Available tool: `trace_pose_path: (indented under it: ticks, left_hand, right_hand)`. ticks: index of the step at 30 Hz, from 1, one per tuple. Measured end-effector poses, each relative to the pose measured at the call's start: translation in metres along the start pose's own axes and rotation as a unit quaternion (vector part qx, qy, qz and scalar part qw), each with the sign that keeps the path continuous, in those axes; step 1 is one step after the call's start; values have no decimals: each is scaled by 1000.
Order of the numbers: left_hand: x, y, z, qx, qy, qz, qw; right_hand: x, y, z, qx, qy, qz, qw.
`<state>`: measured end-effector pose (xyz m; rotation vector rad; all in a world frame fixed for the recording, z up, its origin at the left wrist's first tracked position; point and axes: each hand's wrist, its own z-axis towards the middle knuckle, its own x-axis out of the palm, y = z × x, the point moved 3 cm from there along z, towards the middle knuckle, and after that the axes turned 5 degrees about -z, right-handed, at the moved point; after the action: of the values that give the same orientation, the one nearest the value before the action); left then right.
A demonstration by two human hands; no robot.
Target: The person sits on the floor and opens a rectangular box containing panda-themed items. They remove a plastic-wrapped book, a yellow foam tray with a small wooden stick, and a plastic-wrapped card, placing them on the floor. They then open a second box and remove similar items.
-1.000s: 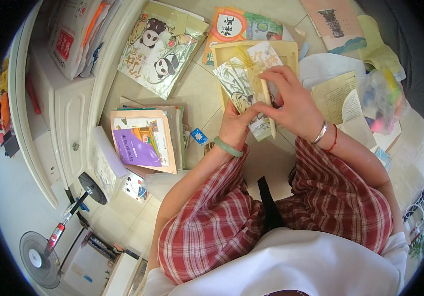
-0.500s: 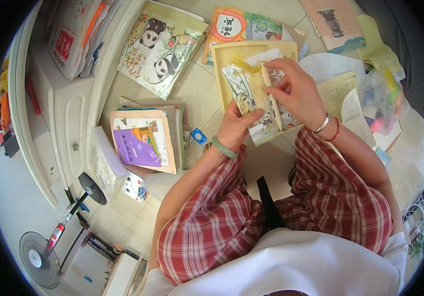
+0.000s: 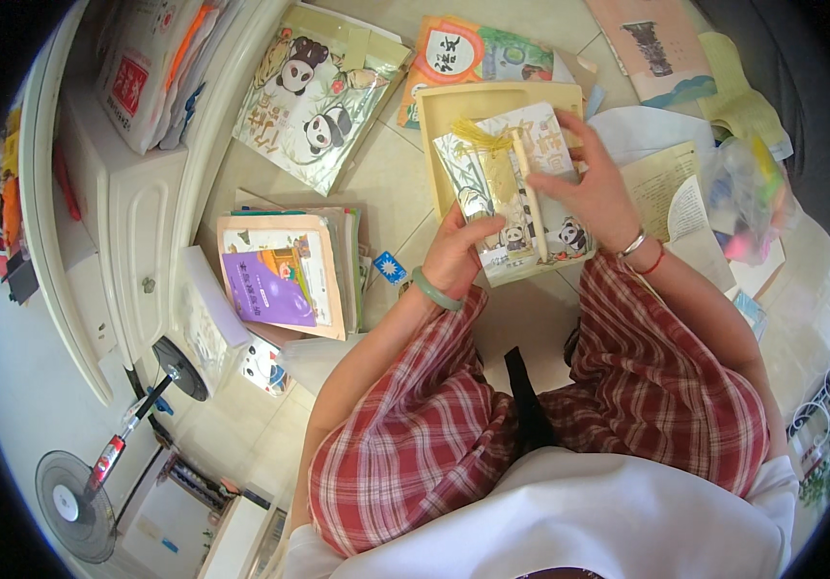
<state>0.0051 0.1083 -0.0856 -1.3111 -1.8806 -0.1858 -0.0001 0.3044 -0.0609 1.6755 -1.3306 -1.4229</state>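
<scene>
A small notebook (image 3: 507, 198) with pandas and bamboo on its cover is tilted over a cream tray. My left hand (image 3: 458, 249), with a green bangle at the wrist, grips its lower left edge, thumb on top. Down the cover's middle lies a pale cream pen (image 3: 532, 198). A yellow tassel (image 3: 478, 132) spreads near the pen's upper end. My right hand (image 3: 596, 183), wearing a silver bangle and a red cord, is at the notebook's right side with fingers apart. Its thumb reaches over the cover close to the pen.
The cream tray (image 3: 422, 96) sits under the notebook. A large panda-print package (image 3: 309, 101) lies at the far left, beside an orange book (image 3: 449, 58). A stack of books (image 3: 280, 275) stands left. Papers (image 3: 661, 183) and a clear plastic bag (image 3: 743, 198) lie right.
My right hand has let go of the pen and shifted to the notebook's right side, fingers spreading. More of the panda cover now shows. My left hand keeps its grip.
</scene>
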Motion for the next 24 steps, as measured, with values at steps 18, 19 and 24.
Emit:
trace_pose_path:
  ticks: [18, 19, 24]
  left_hand:
    - [-13, -2, 18, 8, -15, 206, 978]
    - [-13, -4, 18, 20, -32, 212, 976]
    - [-34, -24, 23, 84, -184, 307, 930]
  right_hand:
    - [25, -33, 4, 193, 137, 303, 923]
    - [26, -30, 6, 193, 130, 303, 924]
    - [31, -44, 19, 183, 118, 283, 934]
